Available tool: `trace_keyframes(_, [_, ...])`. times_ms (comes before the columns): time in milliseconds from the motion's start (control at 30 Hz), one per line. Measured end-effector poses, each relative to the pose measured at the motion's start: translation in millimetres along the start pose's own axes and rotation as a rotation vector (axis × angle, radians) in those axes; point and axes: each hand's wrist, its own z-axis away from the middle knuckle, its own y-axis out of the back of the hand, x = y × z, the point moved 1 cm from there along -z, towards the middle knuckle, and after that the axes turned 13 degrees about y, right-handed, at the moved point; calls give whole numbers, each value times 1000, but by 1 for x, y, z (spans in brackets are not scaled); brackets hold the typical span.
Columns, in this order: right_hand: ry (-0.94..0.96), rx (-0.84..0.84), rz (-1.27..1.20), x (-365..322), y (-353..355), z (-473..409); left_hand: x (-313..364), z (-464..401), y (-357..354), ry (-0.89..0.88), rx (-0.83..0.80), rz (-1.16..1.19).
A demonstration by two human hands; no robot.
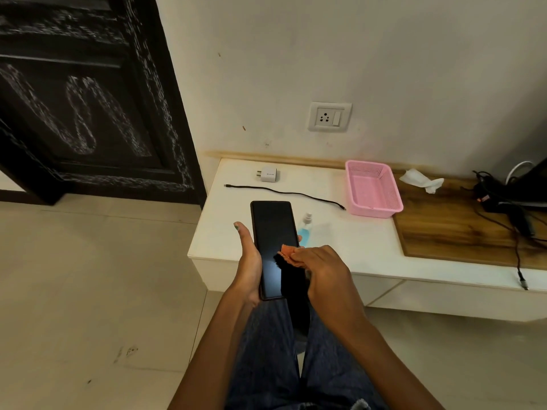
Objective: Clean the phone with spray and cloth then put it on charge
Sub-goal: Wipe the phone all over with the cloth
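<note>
Centrally, left hand [248, 263] grips the phone [273, 247], thumb along its left edge; right hand [322, 270] fingers pinch an orange cloth [288, 252] against the screen.

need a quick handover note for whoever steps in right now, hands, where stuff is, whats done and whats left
Left hand holds the phone screen up, above the white table's front edge.
Right hand pinches a small orange cloth against the screen's right side.
Spray bottle lies on the table just behind the phone.
Charger plug and black cable lie apart on the table, not joined; wall socket is empty.
Done: wiping under way; whether it was sprayed cannot be told.
Left: finish wiping, join cable and plug, plug in, connect the phone.
</note>
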Motion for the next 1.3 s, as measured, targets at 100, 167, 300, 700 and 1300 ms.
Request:
trace_keyframes(100, [-2,-26,2,-2,-1,8,1,-3,1,-17,1,23])
trace_keyframes(167, [9,-44,12,-3,-1,13,1,-5,2,-25,10,71])
trace_keyframes(300, [19,-32,-9,-5,-2,22,4,-8,5,-42,9,140])
trace_keyframes(700, [17,-14,-112,-8,-6,31,-1,-18,14,-46,-19,332])
trace_keyframes(1300, [177,76,-25,-41,-17,22,0,-15,2,-106,-56,513])
